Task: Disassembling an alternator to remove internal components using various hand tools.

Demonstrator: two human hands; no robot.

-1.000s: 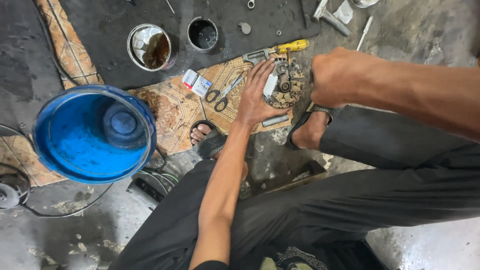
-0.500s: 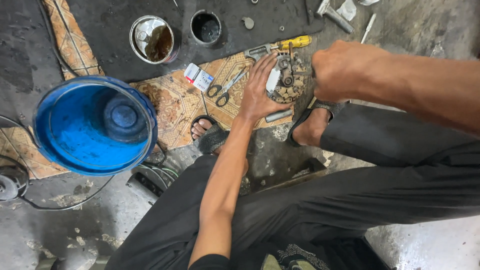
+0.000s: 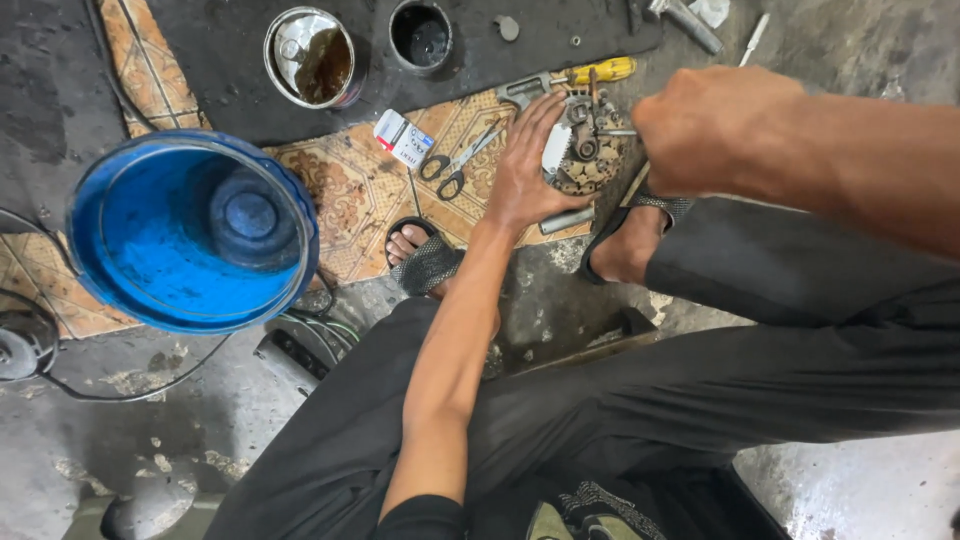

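My left hand (image 3: 527,160) reaches forward and presses on a round, greasy metal machine part (image 3: 588,152) that lies on a patterned floor tile. My right hand (image 3: 715,125) is clenched around a thin metal tool whose tip (image 3: 615,132) points into the top of that part. A yellow-handled tool (image 3: 600,72) lies just beyond the part. Scissors (image 3: 455,165) and a small white packet (image 3: 403,138) lie to the left of my left hand. A short metal rod (image 3: 567,220) rests beside my wrist.
A large blue plastic bucket (image 3: 190,235) stands at the left. A steel tin (image 3: 310,55) holding brown liquid and a dark cup (image 3: 420,35) sit on a black mat at the back. My sandalled feet (image 3: 425,255) rest on the floor. Cables trail at lower left.
My right hand has come closer to the metal part, bringing the thin tool's tip onto it. My left hand has stayed pressed on the part.
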